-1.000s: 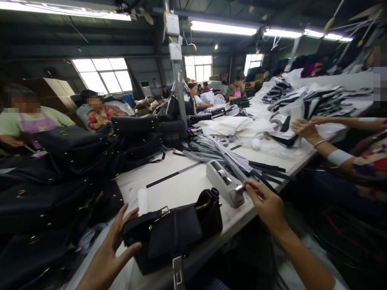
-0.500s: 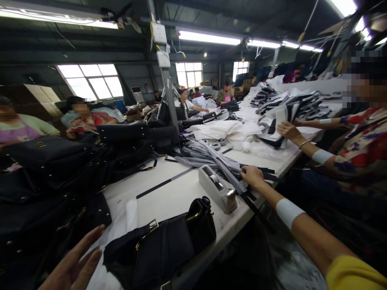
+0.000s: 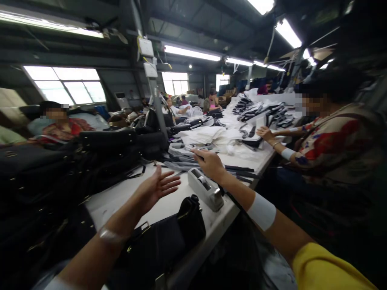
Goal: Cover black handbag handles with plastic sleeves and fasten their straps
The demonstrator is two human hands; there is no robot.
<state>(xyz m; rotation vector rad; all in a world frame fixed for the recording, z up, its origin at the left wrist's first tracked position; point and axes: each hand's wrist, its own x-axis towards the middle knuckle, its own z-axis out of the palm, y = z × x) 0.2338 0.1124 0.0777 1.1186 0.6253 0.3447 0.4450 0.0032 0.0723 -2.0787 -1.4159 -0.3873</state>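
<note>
My left hand (image 3: 159, 186) is over the white table (image 3: 121, 193), fingers spread and nothing in it. Beside it, my right hand (image 3: 211, 164) reaches across the bundle of grey and black straps (image 3: 181, 164), its visible fingers stretched leftward; whether it touches a strap is unclear. Under my right wrist stands a grey tape dispenser (image 3: 204, 189). A black bag (image 3: 163, 241) with gold-coloured buckles lies at the table's near edge, partly behind my left forearm.
Black bags (image 3: 105, 149) are piled on the left. To the right, a person's hand (image 3: 266, 133) is at black and white pieces. White sheets (image 3: 202, 136) lie farther back. A metal post (image 3: 160, 108) rises beyond the straps. Another person (image 3: 62, 123) is behind the bags.
My left hand has risen from the lower left to above the table. My right hand has left the strap ends and moved left across the bundle. The view has turned rightward.
</note>
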